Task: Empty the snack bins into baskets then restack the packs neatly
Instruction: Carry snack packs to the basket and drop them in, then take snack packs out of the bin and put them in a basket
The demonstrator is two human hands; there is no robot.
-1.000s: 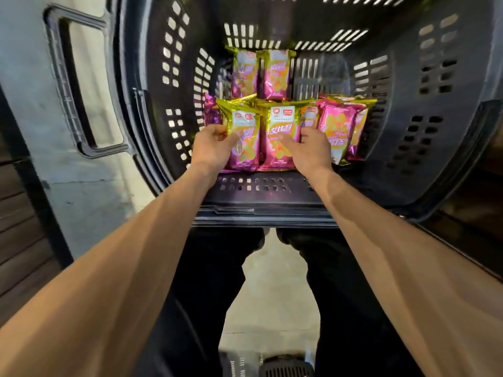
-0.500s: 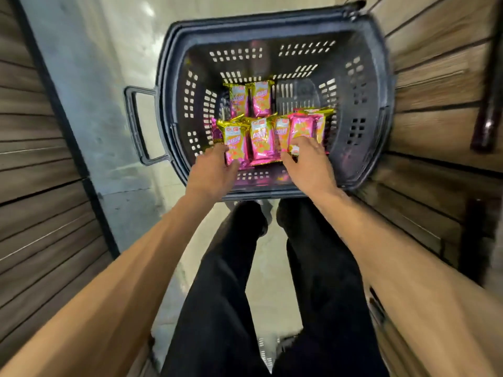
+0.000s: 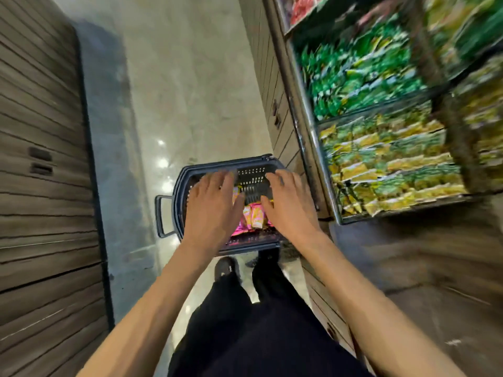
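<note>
dark plastic basket point(image 3: 253, 178) stands on the glossy pale floor point(image 3: 177, 91), directly ahead of the person's black shoes point(image 3: 225, 268) and dark trousers point(image 3: 258, 336). its loop handle point(image 3: 158, 216) projects from the left side. pink and yellow snack packs point(image 3: 254, 217) lie inside the basket, seen in the gap between the two hands; most of the load is hidden behind the hands, so its arrangement cannot be judged. left hand point(image 3: 212, 210) is over the left half of the basket, palm down, fingers straight and spread, holding nothing. right hand point(image 3: 288, 205) is over the right half in the same posture, fingers extended and apart, also holding nothing. whether either palm touches the packs cannot be told. the basket sits just beside the base of a shelving unit on the right, where a wire-fronted bin point(image 3: 324, 170) holds yellow-green packs point(image 3: 389, 164) and the bin above it holds green packs point(image 3: 359, 69); this area is heavily blurred. grey wood-panelled fronts point(image 3: 40, 159) line the left side of the aisle.
</note>
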